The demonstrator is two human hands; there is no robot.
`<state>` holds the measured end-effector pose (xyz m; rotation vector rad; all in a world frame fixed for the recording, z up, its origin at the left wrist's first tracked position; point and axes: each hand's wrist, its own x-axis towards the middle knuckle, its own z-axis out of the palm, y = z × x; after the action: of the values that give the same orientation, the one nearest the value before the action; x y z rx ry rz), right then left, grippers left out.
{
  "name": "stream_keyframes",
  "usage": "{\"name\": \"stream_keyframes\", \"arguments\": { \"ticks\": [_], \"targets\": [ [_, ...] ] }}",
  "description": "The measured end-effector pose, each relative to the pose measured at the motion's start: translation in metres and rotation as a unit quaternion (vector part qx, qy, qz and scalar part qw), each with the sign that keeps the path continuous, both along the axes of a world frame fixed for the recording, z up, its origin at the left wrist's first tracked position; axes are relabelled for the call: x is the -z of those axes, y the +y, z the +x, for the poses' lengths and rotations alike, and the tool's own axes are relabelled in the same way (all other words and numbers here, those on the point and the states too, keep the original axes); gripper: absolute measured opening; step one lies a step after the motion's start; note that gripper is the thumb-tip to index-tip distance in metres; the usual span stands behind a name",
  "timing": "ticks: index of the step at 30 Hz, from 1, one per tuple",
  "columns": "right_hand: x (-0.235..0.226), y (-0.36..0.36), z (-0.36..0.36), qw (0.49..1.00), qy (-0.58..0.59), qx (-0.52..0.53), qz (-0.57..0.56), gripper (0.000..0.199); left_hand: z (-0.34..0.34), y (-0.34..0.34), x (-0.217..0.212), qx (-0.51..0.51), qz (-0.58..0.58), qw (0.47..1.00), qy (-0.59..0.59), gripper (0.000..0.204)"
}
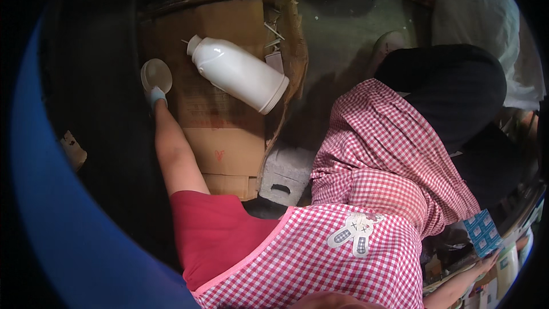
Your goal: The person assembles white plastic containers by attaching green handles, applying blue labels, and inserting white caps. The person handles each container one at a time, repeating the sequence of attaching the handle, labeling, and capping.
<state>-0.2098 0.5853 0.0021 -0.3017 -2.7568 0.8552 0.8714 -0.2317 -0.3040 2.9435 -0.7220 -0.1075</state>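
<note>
White flask [239, 74] lying on cardboard [237, 146], grey block [289, 169] nearer, left hand [156, 95] gripping round white piece [158, 74], right hand [489, 262] beside blue packet [483, 233] near right, its finger closure indistinct.

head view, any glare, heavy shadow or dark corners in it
In the head view, the glossy white cylindrical flask catches bright sheen; in the same view, left of the brown flat cardboard sheet, deep shadow hides most detail, and black fills the corners.

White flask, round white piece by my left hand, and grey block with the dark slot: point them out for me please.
White flask [239, 74]: head view, middle of its body.
Round white piece [157, 74]: head view, middle of its round face.
Grey block [289, 173]: head view, surface above the dark slot.
</note>
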Motion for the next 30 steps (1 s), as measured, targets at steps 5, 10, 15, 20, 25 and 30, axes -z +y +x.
{"name": "stream_keyframes", "arguments": {
  "ticks": [5,10,15,20,25,30],
  "targets": [
    [0.006,0.026,-0.033,0.997,-0.062,-0.043,0.018,0.048,-0.073,0.139,-0.015,0.036,-0.077,0.996,-0.013,0.065],
    [0.002,0.061,-0.039,0.964,-0.049,-0.203,0.162,0.059,-0.237,0.314,-0.062,0.022,-0.33,0.815,0.476,0.06],
    [0.02,0.051,0.013,0.921,0.043,-0.219,0.319,0.079,-0.357,0.387,-0.165,-0.072,-0.318,0.664,0.673,0.052],
    [0.046,0.01,0.038,0.96,0.084,-0.037,-0.266,0.032,-0.412,0.349,-0.21,0.145,-0.222,0.633,0.727,0.044],
    [0.051,-0.001,0.05,0.941,0.202,-0.016,-0.272,0.035,-0.509,0.288,-0.171,0.401,-0.098,0.535,0.737,0.036],
    [0.054,0.001,0.077,0.911,0.216,-0.054,-0.347,0.032,-0.592,0.306,-0.144,0.709,0.056,0.447,0.542,0.033]
  ]
}}
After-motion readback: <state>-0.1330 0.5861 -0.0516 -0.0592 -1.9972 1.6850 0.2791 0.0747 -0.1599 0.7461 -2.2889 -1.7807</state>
